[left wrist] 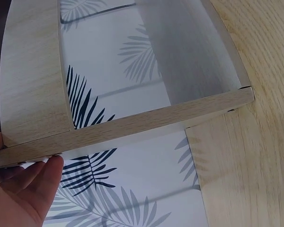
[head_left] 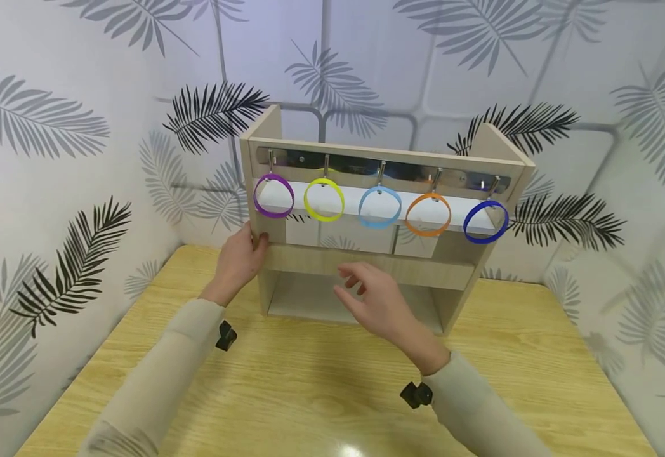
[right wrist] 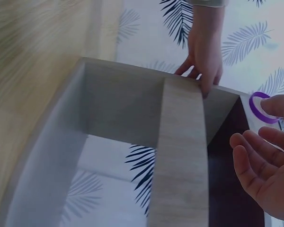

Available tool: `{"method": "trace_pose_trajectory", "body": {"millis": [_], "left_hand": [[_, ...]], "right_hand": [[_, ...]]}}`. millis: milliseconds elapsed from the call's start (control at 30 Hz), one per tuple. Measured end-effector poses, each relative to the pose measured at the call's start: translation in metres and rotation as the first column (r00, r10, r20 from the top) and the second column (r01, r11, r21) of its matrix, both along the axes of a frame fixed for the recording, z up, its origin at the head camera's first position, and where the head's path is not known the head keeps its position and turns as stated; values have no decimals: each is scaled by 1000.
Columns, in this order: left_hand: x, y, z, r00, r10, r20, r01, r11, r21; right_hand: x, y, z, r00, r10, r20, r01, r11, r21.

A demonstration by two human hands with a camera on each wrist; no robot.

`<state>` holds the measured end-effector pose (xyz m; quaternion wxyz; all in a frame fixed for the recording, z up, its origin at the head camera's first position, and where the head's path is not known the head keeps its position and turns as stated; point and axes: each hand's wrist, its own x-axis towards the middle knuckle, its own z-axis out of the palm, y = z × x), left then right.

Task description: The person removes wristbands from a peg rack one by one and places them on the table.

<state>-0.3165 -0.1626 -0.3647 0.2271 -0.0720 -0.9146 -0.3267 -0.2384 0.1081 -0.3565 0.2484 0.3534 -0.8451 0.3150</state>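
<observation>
Wall [head_left: 361, 70] partly behind wooden shelf [head_left: 312, 260]

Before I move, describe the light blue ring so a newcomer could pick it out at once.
Find the wooden rack standing on the table, then the metal strip across its upper front. From the middle of the strip's five hooks hangs the light blue ring. Its pale blue sets it apart from its neighbours, the yellow ring and the orange ring.

Left hand [left wrist: 21, 194], one, at lower left, gripping a wood-grain shelf unit [left wrist: 132, 116] by its panel edge. Leaf-patterned wall [left wrist: 146, 177], behind. Yellowish wood-grain tabletop [left wrist: 270, 61], at right.
</observation>
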Motion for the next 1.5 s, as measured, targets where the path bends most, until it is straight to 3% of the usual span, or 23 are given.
{"method": "trace_pose_trajectory", "body": {"millis": [400, 600, 767, 1200, 1500], "left_hand": [[-1, 1, -5, 1000, -14, -19, 15, 1000, 22], [-1, 0, -5, 999, -12, -30, 12, 1000, 19], [-1, 0, -5, 1000, -11, -15, 12, 1000, 26], [-4, -1, -9, 1000, -13, -10, 13, 999, 33], [-3, 0, -9, 1000, -14, -11, 14, 999, 29]], "right_hand": [[-14, -31, 48, 995, 87, -41, -89, 995, -47], [-20, -45, 72, 990, 94, -101, -101, 993, -67], [-26, -56, 87, 991, 87, -103, -95, 993, -73], [-40, -71, 103, 991, -10, -137, 16, 999, 39], [-46, -81, 109, 992, -84, -97, 100, 980, 175]]}}
